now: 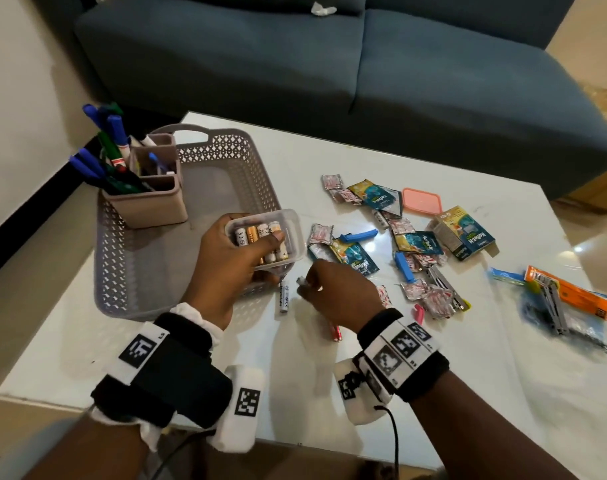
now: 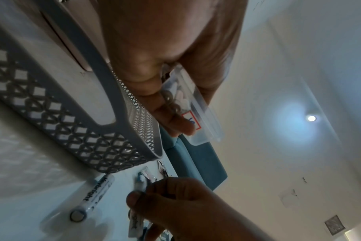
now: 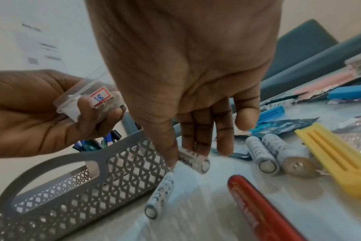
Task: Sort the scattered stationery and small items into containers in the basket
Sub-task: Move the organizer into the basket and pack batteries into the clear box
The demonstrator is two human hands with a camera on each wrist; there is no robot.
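Observation:
My left hand (image 1: 260, 247) grips a clear plastic container (image 1: 288, 230) holding several batteries, tilted above the near right corner of the grey basket (image 1: 139, 271). The container (image 3: 89, 96) carries a label reading 18. Just right of that corner, my right hand (image 1: 310, 285) pinches a white battery (image 3: 198, 161) between thumb and fingers, low over the table. Beside the basket wall another white battery (image 1: 284, 296) lies loose. A red battery (image 1: 336, 332) lies under my right wrist, and two more white batteries (image 3: 264, 156) sit to the right of my fingers.
A beige pen holder (image 1: 146, 202) full of markers stands in the basket's far left corner. Sachets, blue clips, a pink lid (image 1: 421, 200), a small box (image 1: 463, 233) and a bag with staplers (image 1: 565, 306) lie scattered to the right. A yellow clip (image 3: 336, 156) lies near the batteries.

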